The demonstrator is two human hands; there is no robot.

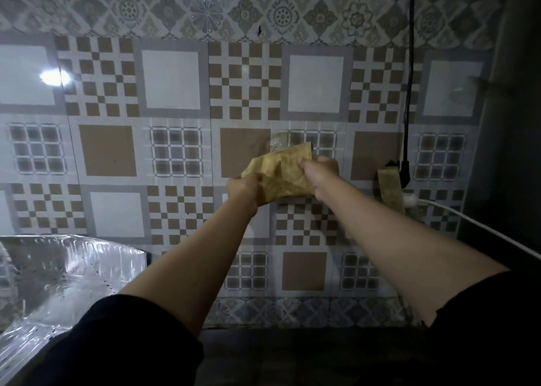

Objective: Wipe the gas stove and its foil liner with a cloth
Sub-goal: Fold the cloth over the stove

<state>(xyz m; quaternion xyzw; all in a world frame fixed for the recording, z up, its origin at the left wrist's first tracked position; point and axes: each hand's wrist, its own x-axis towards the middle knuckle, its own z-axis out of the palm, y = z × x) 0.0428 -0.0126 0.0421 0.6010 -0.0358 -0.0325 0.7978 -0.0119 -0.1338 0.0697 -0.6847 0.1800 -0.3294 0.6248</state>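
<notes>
Both hands, left [244,191] and right [319,178], grip a yellow cloth [281,175] before the tiled wall [172,78]. Their fingers curl into its edges. The foil liner [70,268] sits lower left.

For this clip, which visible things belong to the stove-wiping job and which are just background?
Part of the job:
- yellow cloth, gripped by the left hand and the right hand
- foil liner at lower left

Just there:
- patterned tiled wall
- black cable hanging at right
- white cord
- taped patch on the wall
</notes>
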